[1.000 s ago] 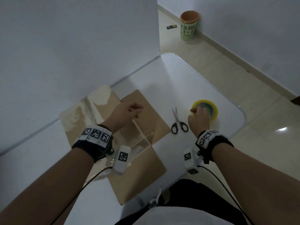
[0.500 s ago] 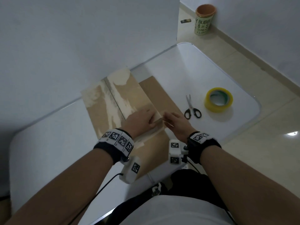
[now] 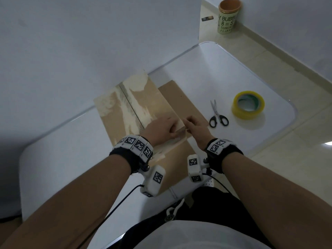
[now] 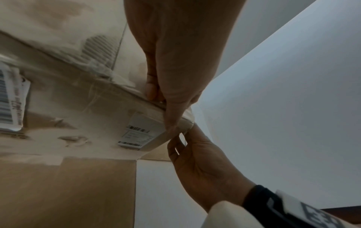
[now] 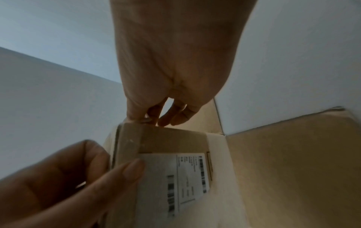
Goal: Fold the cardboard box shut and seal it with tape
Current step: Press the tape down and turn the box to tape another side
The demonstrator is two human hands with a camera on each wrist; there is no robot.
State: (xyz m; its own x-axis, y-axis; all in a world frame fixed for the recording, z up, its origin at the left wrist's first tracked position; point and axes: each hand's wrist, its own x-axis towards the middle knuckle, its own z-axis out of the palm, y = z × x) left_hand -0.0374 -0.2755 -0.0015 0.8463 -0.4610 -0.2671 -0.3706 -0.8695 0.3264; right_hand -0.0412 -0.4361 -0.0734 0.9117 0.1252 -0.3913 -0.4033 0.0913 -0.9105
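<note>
The brown cardboard box (image 3: 125, 112) stands on the white table (image 3: 215, 69), its top flaps folded down and streaked with old clear tape. One side flap (image 3: 181, 99) lies open to the right and another (image 3: 177, 164) toward me. My left hand (image 3: 165, 126) grips the box's near right corner, fingers on top and thumb on the labelled side (image 5: 185, 177). My right hand (image 3: 194, 126) pinches the same corner edge (image 4: 183, 123) from the right. A yellow tape roll (image 3: 240, 112) lies flat at the right, apart from both hands.
Black-handled scissors (image 3: 218, 115) lie between the box and the tape roll. A wall runs along the table's far side. A green cup (image 3: 227, 17) stands on the floor beyond the table. The table's rounded right edge is near the tape.
My right hand left the tape roll and came to the box's near right corner. My left hand came down onto that corner. In the last half second both hands stayed there.
</note>
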